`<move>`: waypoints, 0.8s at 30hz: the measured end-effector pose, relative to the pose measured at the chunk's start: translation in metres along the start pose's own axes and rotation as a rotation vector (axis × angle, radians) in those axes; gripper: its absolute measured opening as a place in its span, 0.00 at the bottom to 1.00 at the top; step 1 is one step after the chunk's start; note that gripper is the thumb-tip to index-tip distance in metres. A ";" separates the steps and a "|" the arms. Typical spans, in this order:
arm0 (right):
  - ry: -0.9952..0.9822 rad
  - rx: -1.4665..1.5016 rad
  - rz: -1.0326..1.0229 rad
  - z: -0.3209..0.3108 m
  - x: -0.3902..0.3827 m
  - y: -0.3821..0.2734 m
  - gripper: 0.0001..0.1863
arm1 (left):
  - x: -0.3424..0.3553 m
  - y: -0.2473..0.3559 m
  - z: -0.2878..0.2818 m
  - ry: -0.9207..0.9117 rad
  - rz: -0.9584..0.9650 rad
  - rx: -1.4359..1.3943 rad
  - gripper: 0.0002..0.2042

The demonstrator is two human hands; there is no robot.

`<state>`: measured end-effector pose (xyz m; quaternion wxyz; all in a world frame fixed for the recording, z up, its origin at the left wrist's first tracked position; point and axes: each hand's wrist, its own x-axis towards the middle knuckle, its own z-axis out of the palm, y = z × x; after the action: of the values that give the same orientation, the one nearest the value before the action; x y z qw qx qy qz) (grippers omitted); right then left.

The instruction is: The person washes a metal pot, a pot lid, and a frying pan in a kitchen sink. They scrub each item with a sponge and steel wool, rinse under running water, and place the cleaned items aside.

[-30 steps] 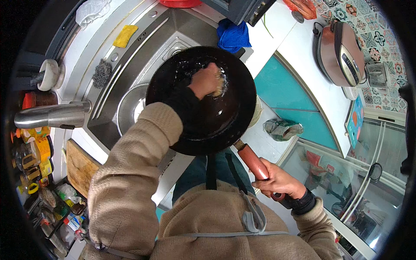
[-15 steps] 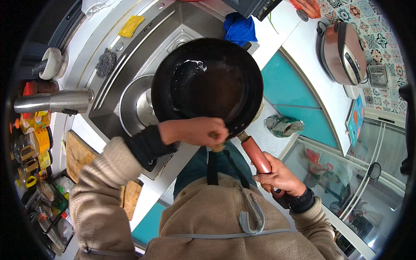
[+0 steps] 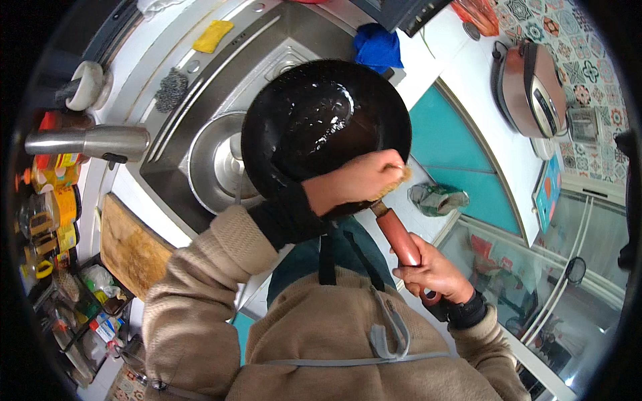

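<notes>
A black frying pan (image 3: 314,127) with a wet, shiny inside is held over the near edge of the sink. Its reddish-brown handle (image 3: 399,235) points toward me on the right, and my right hand (image 3: 438,273) is wrapped round the handle's lower end. My left hand (image 3: 358,177) is closed over the pan's near right rim, close to where the handle joins. A tan, bristly scrubber (image 3: 406,174) pokes out past its fingers; most of it is hidden by the hand.
A metal bowl (image 3: 204,167) sits in the steel sink (image 3: 177,144). Around it are a steel wool pad (image 3: 172,91), yellow cloth (image 3: 212,36) and blue cloth (image 3: 376,48). A cutting board (image 3: 130,244) lies left, a rice cooker (image 3: 529,90) stands right, and a crumpled bag (image 3: 438,199) lies below.
My left hand has moved right along the pan's near rim with the scrubber. Glints on the wet pan have shifted. My right hand keeps its grip on the handle.
</notes>
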<state>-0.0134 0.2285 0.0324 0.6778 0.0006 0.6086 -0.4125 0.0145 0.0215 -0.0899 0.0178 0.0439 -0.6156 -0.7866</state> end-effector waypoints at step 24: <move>-0.055 -0.293 -0.197 -0.027 0.017 0.016 0.21 | 0.063 -0.062 -0.067 -0.152 0.131 0.986 0.06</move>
<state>-0.0278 0.2429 0.0032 0.6432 -0.1692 0.6407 -0.3835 -0.0405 -0.0337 -0.1687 -0.0008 -0.0491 -0.9151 -0.4003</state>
